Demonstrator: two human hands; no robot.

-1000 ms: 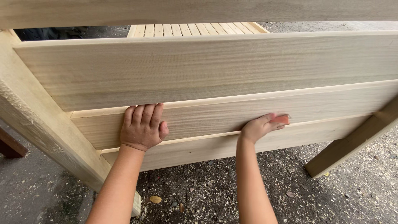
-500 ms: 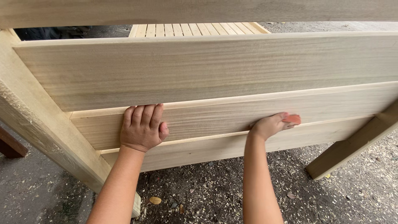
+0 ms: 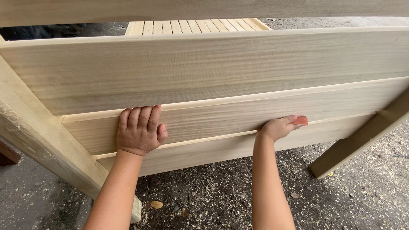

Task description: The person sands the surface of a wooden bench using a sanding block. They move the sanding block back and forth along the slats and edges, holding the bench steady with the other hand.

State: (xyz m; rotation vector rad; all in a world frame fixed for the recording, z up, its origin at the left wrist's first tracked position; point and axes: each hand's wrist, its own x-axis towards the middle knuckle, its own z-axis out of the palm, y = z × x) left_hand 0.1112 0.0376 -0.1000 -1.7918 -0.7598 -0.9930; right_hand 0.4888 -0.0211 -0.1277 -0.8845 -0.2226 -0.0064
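A pale wooden frame of wide horizontal boards (image 3: 213, 68) fills the view, tilted towards me. My left hand (image 3: 139, 131) lies flat on the middle board (image 3: 221, 117), fingers together and pointing up, holding nothing. My right hand (image 3: 279, 127) presses a small orange-red piece of sandpaper (image 3: 300, 121) against the ridge where the middle board meets the lower board (image 3: 221, 149). Its fingers are curled over the piece.
Thick wooden legs slant down at the left (image 3: 38, 140) and the right (image 3: 362, 140). Below lies dark gravel ground (image 3: 204, 196) strewn with wood shavings and a few leaves. A slatted wooden panel (image 3: 196, 26) shows behind the top board.
My right hand has slid the sandpaper to the right along the ridge. The left hand has stayed flat on the middle board.
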